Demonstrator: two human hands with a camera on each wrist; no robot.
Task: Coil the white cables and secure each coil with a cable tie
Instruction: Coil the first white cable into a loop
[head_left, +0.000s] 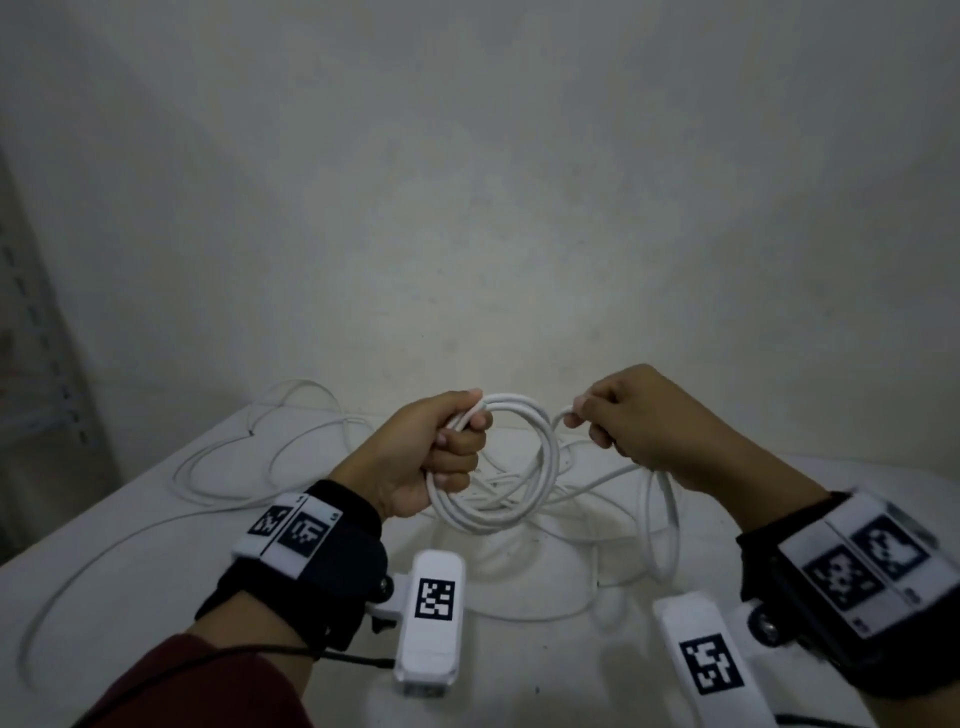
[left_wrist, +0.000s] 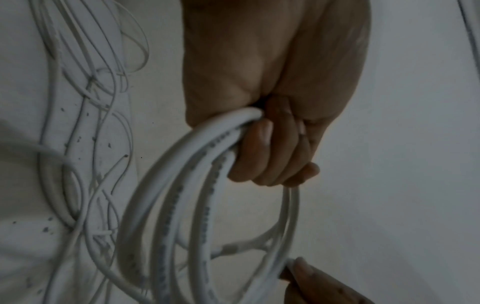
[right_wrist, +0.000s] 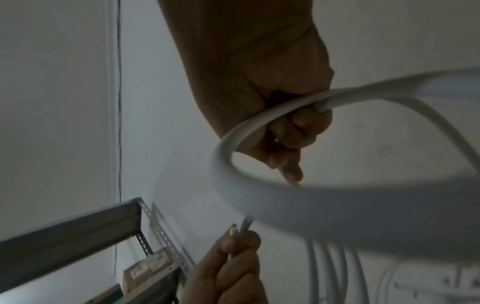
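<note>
A thick white cable coil (head_left: 524, 467) of several loops hangs in the air above the white table (head_left: 156, 525). My left hand (head_left: 447, 452) grips the coil's left side in a fist; in the left wrist view the fingers (left_wrist: 270, 152) curl round the loops (left_wrist: 182, 205). My right hand (head_left: 623, 421) pinches the same cable just right of the coil, and a free stretch (head_left: 665, 525) droops from it toward the table. The right wrist view shows that hand (right_wrist: 285, 133) wrapped round the cable (right_wrist: 233, 156). No cable tie is visible.
Thinner loose white cables (head_left: 249, 457) sprawl over the left and middle of the table, tangled under the coil (left_wrist: 85, 123). A plain wall stands close behind the table. A metal shelf rack (right_wrist: 103, 236) with boxes stands at the left.
</note>
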